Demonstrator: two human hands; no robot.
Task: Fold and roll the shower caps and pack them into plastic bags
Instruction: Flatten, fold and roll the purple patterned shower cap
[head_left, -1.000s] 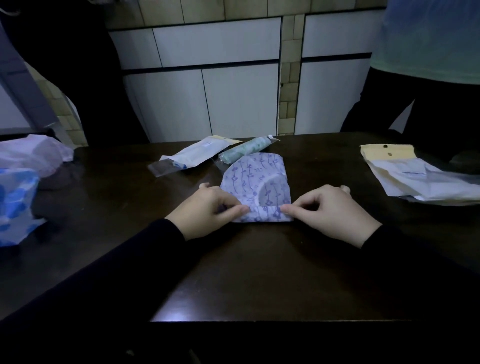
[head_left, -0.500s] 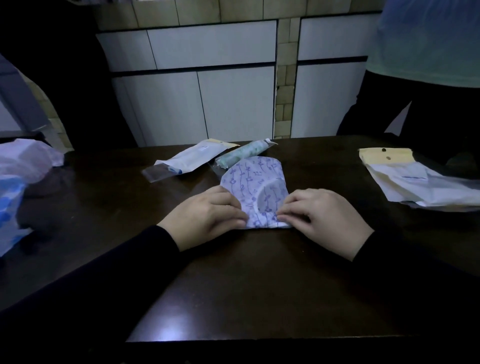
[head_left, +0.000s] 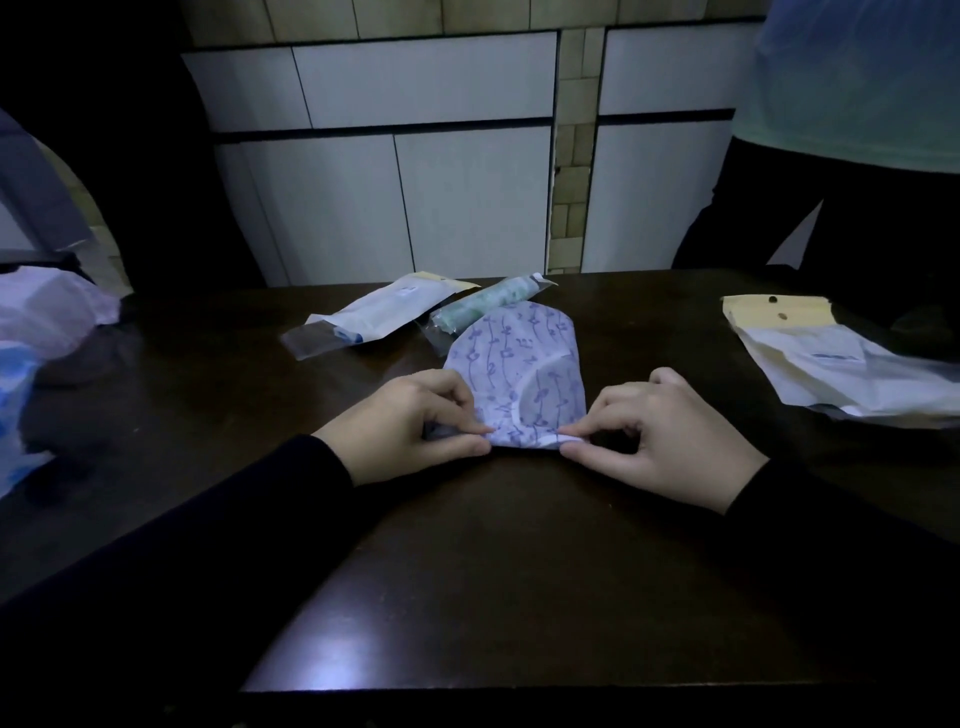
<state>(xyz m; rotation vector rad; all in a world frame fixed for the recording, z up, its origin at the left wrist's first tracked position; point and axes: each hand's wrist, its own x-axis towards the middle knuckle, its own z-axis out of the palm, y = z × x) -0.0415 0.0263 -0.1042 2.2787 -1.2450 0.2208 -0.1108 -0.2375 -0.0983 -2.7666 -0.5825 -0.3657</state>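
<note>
Your left hand (head_left: 410, 423) and right hand (head_left: 660, 431) are both pinching the near edge of the shower cap (head_left: 522, 364). It's lying flat mid-table (head_left: 467, 571), with two filled bags (head_left: 384, 312) just behind it.

In front of you, a dark, glossy wooden table (head_left: 519, 571) carries a folded shower cap (head_left: 524, 364) with a purple print, lying flat at its centre. Just behind it rests a bagged green roll (head_left: 483, 306), its near end touching the cap's far edge, and beside that a white packet (head_left: 384, 312) in a clear sleeve. A stack of plastic bags (head_left: 831, 364) with yellow headers sits at your right. Crumpled white and blue plastic (head_left: 36, 353) lies at the left edge.
</note>
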